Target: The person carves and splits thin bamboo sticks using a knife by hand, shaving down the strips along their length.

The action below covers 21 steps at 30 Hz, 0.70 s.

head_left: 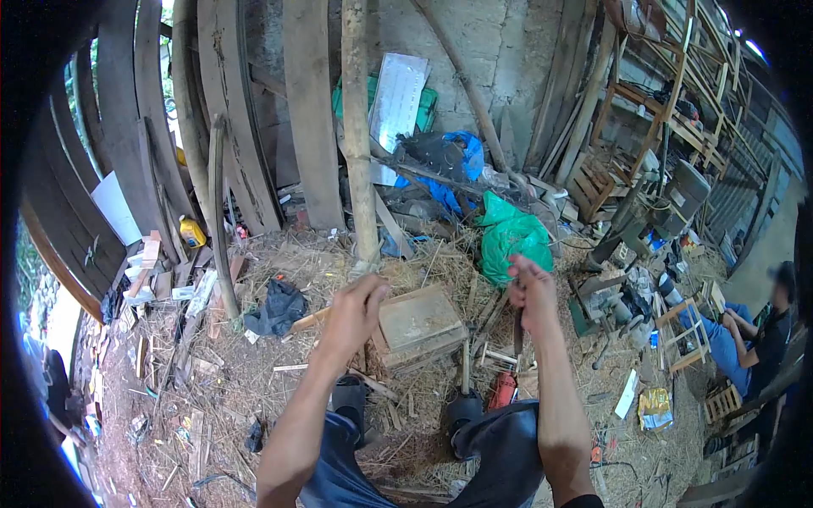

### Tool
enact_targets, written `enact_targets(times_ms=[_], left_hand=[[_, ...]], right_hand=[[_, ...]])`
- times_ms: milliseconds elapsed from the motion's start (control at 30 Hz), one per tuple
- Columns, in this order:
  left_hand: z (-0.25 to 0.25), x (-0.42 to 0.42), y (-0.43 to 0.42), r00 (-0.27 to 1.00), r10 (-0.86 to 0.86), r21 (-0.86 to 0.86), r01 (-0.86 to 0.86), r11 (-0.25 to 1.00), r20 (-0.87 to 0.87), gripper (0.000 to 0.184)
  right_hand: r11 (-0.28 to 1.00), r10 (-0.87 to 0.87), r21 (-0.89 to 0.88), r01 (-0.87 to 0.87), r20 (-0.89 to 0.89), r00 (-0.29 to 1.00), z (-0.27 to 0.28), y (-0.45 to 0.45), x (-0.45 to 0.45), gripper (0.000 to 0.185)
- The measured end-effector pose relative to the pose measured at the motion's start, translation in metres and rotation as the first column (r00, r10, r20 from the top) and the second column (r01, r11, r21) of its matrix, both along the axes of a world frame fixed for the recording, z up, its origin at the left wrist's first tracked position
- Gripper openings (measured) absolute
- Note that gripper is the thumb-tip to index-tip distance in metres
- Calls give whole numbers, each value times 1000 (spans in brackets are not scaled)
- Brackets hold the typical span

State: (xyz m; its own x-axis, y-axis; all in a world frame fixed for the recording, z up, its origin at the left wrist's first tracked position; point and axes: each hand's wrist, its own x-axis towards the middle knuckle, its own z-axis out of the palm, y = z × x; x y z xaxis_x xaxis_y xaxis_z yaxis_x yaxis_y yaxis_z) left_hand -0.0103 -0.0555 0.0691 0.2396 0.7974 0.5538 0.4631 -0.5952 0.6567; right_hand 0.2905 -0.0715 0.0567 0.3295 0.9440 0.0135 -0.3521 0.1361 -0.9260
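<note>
My left hand (pixel 356 306) is raised in front of me with its fingers curled closed. Whatever lies inside its fingers, if anything, is hidden. My right hand (pixel 533 292) is also raised, its thumb and fingers drawn together in a pinch. Just below it, a narrow dark strip (pixel 518 330) shows; whether the hand grips it I cannot tell. Between and below my hands, a flat wooden block (pixel 421 320) rests on the littered ground. A red object with a dark end (pixel 503 391) lies near my foot, and a wooden stick (pixel 465 366) stands close by.
A green plastic bag (pixel 512 241) sits ahead beside a wooden post (pixel 359 169). Black plastic (pixel 278 306) and a yellow bottle (pixel 192 231) are at left. At right, a seated person (pixel 749 339) is near a small wooden frame (pixel 684 339). Wood scraps and shavings cover the ground.
</note>
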Motion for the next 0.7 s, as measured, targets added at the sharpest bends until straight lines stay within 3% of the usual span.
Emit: enact_targets(times_ms=[33, 167, 233, 467, 700], left_hand=[[-3, 5, -1, 1000, -7, 22, 7, 1000, -1, 9], [0, 23, -6, 998, -64, 26, 63, 998, 25, 8], [-3, 31, -6, 993, -113, 52, 111, 992, 22, 8], [-3, 32, -4, 985, -167, 19, 166, 986, 31, 8], [4, 29, -10, 983, -183, 36, 184, 982, -15, 8]], right_hand=[[995, 96, -30, -95, 38, 995, 4, -4, -13, 29], [981, 192, -15, -192, 92, 977, 18, -8, -65, 32], [937, 350, 4, -351, 67, 934, 11, -5, -76, 31], [946, 300, -130, -298, -4, 954, 18, -2, -56, 24], [968, 220, -124, -220, -18, 975, 21, 1, -25, 21]])
